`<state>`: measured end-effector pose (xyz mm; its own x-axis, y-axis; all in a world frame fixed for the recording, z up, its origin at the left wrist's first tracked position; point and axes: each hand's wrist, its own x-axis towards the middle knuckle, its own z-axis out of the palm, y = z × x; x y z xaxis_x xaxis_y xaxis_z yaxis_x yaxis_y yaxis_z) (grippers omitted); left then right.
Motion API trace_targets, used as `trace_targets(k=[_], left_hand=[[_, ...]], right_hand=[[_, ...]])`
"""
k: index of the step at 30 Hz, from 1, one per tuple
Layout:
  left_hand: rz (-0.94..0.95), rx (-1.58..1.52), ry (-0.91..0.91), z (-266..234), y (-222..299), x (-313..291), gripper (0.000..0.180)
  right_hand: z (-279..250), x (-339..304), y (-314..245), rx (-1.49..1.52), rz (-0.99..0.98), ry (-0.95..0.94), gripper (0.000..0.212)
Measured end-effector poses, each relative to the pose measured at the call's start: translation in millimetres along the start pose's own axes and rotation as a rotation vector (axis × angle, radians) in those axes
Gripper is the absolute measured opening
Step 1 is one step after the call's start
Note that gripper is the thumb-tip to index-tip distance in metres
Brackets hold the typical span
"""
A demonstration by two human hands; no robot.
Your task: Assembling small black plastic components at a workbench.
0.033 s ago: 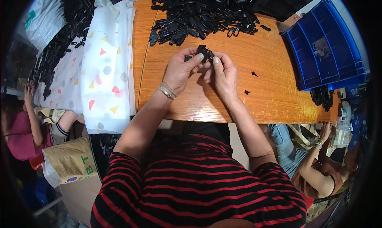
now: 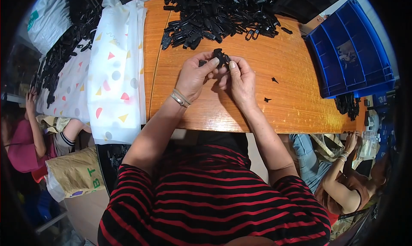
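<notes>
Over the wooden table, a small, irregular black plastic part (image 2: 219,56) is pinched in my left hand (image 2: 195,74), the thumb lying across it. The end of another dark piece (image 2: 201,63) shows between that hand's fingers. My right hand (image 2: 241,80) meets it from the other side, its thumb and forefinger closed at the part's right edge. Whether a separate small piece sits in the right fingertips is hard to make out. To the right of that hand lie two tiny black pieces (image 2: 274,80) on the tabletop.
A large heap of black plastic parts (image 2: 214,14) covers the table's far side. At left lies a patterned white sheet (image 2: 116,74), with more black parts beyond. A blue divided bin (image 2: 349,48) stands tilted at right. One person works on each side; a brown sack (image 2: 75,173) is low left.
</notes>
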<state>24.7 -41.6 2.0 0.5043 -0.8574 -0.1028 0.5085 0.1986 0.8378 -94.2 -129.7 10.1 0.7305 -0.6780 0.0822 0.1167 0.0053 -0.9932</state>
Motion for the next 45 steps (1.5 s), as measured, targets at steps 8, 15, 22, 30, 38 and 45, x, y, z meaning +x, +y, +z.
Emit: trace_targets(k=[8,15,22,30,38,45], left_hand=[[0.006,-0.038,0.029,-8,-6,-2,0.026],[0.022,-0.082,0.009,-5,-6,-4,0.024],[0.024,-0.084,0.019,-6,0,-5,0.026],[0.017,0.011,0.033,-11,3,-11,0.029],[0.111,0.184,0.035,-7,6,-15,0.027],[0.13,0.182,0.033,-1,-3,-22,0.027]], right_hand=[[7,4,6,0.04,0.096,-0.02,0.02],[7,5,10,0.011,0.125,-0.005,0.018],[15,-5,6,-0.028,-0.019,0.008,0.02],[8,-7,-8,-0.228,-0.124,0.053,0.02],[9,-5,-13,-0.48,-0.32,0.102,0.02],[12,-12,-7,-0.737,-0.471,0.102,0.022]])
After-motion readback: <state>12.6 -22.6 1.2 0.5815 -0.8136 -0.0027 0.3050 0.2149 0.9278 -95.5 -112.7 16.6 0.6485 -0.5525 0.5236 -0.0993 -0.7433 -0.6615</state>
